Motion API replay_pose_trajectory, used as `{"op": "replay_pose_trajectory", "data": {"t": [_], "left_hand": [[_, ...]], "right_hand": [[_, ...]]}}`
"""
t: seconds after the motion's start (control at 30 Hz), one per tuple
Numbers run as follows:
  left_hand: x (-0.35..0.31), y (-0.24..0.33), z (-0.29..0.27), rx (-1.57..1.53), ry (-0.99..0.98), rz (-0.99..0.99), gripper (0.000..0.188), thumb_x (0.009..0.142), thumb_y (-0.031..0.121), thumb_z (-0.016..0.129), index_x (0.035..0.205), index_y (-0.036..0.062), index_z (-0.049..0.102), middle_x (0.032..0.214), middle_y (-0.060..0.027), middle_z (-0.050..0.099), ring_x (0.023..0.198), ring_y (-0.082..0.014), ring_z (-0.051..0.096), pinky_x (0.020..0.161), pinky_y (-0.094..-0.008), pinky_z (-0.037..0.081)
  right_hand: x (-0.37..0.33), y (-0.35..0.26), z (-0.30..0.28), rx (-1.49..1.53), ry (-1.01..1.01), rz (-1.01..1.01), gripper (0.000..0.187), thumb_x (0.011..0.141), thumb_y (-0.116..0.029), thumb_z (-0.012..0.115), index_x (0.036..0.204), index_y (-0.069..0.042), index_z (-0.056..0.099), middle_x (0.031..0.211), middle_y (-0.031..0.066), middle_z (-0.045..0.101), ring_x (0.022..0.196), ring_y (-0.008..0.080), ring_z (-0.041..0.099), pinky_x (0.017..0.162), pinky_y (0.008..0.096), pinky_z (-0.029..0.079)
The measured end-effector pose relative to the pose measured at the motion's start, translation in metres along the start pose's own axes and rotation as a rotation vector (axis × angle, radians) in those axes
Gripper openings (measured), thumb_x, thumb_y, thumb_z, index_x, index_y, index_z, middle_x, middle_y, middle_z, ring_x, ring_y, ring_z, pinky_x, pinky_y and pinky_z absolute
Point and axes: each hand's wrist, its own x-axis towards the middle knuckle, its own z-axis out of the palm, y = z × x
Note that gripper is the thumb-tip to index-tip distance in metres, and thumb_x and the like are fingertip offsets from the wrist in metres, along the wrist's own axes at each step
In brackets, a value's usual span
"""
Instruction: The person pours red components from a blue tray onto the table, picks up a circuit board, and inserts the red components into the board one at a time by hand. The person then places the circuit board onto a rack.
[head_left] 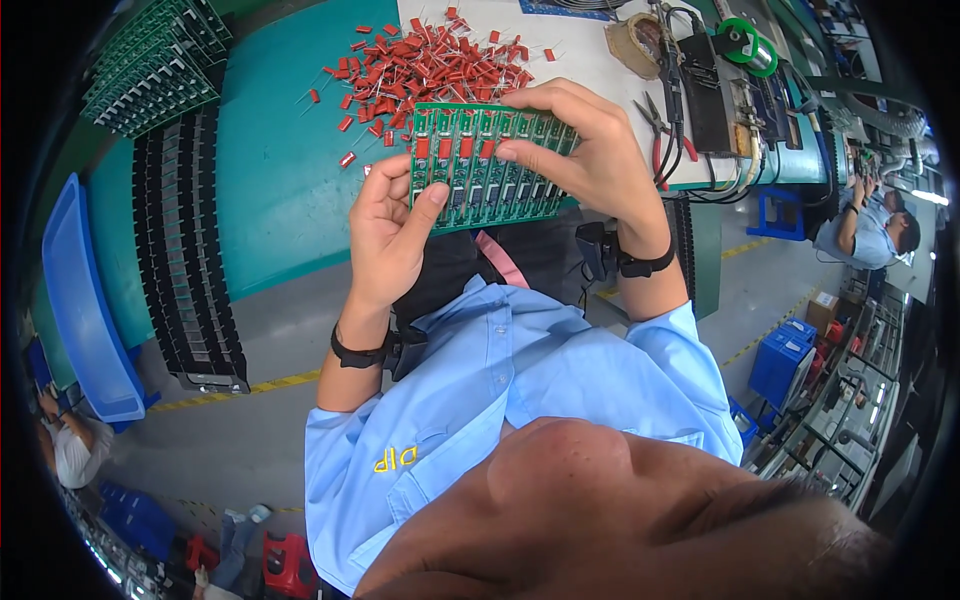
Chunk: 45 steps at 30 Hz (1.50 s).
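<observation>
Your left hand (388, 238) grasps the green circuit board (490, 178) by its left side, your right hand (595, 150) by its far edge, near the pile of red components (432, 68). Hold it level; gentle, square pressure should best seat the red parts (444, 147).

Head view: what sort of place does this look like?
Probably an electronics assembly workshop: a green circuit board is being held, with a loose heap of red parts beyond it, and a wire spool and pliers off to the right.
</observation>
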Motion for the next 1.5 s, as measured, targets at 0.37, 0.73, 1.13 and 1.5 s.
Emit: {"op": "replay_pose_trajectory", "data": {"t": [0.37,0.73,1.13,1.5], "left_hand": [[-0.001,-0.002,-0.003,-0.011,-0.028,0.002,0.029,0.099,-0.001,0.060,0.125,-0.0048,0.050,0.120,-0.0146,0.067,0.106,-0.0123,0.064,0.089,-0.0250,0.052],[0.001,-0.001,-0.003,-0.003,-0.022,-0.036,0.028,0.099,-0.001,0.060,0.125,-0.0050,0.051,0.119,-0.0135,0.067,0.104,-0.0102,0.063,0.086,-0.0233,0.051],[-0.002,-0.001,-0.012,0.024,0.007,-0.111,0.028,0.097,-0.004,0.059,0.125,-0.0062,0.052,0.118,-0.0126,0.068,0.102,-0.0094,0.064,0.087,-0.0240,0.050],[0.000,0.002,-0.014,-0.147,0.048,-0.153,0.027,0.098,-0.002,0.057,0.124,-0.0049,0.053,0.117,-0.0132,0.069,0.102,-0.0119,0.066,0.089,-0.0266,0.051]], "right_hand": [[0.006,-0.010,0.005,0.021,0.002,-0.013,0.035,0.079,-0.012,0.084,0.109,-0.001,0.071,0.100,0.0125,0.074,0.093,0.0226,0.072,0.083,0.0316,0.055],[0.004,-0.003,-0.008,0.029,0.078,0.097,0.025,0.090,-0.016,0.075,0.108,0.001,0.072,0.092,0.0110,0.074,0.086,0.0180,0.072,0.077,0.0299,0.055],[-0.034,0.053,-0.032,-0.224,0.179,0.362,0.022,0.091,-0.019,0.072,0.104,-0.002,0.073,0.087,0.0110,0.072,0.074,0.0146,0.067,0.067,0.0283,0.053],[-0.011,0.066,0.004,-0.224,0.131,0.081,0.019,0.086,-0.015,0.075,0.101,-0.003,0.074,0.091,0.0105,0.071,0.077,0.0189,0.070,0.069,0.0292,0.056]]}}
